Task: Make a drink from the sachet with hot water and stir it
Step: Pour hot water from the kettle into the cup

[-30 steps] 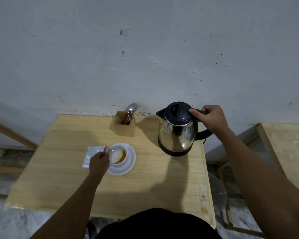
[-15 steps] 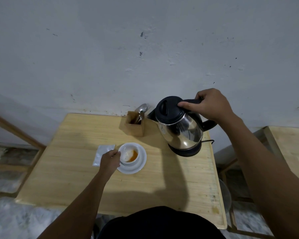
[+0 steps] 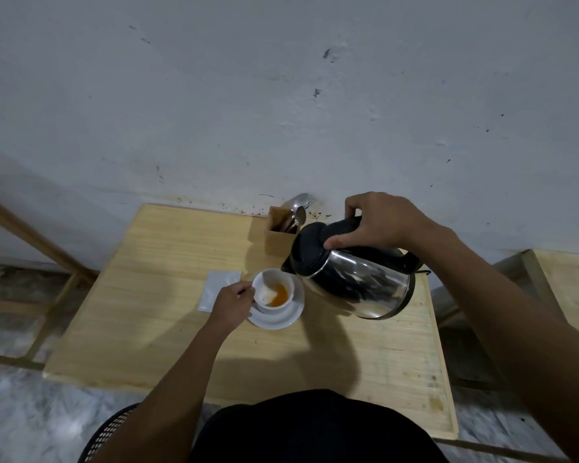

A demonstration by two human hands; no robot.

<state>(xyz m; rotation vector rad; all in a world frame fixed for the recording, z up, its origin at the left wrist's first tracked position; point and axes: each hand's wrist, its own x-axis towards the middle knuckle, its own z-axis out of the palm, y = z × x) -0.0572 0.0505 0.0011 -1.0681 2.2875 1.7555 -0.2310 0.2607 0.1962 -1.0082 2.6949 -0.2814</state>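
A white cup (image 3: 270, 292) with orange powder in its bottom stands on a white saucer (image 3: 281, 318) on the wooden table (image 3: 154, 322). My left hand (image 3: 232, 304) grips the cup's left side. My right hand (image 3: 386, 221) holds the handle of a steel kettle (image 3: 355, 282) with a black lid. The kettle is lifted and tilted left, its spout just above the cup's right rim. No water stream is visible. A white sachet (image 3: 216, 289) lies flat to the left of the cup, partly behind my left hand.
A small wooden holder (image 3: 278, 236) with spoons stands at the table's back edge against the white wall. A second wooden table (image 3: 569, 295) sits to the right. A dark mesh chair edge (image 3: 109, 432) shows at the bottom left.
My right hand lifted the kettle off the table, carried it left toward the cup and tilted it spout-down. My left hand stayed on the cup.
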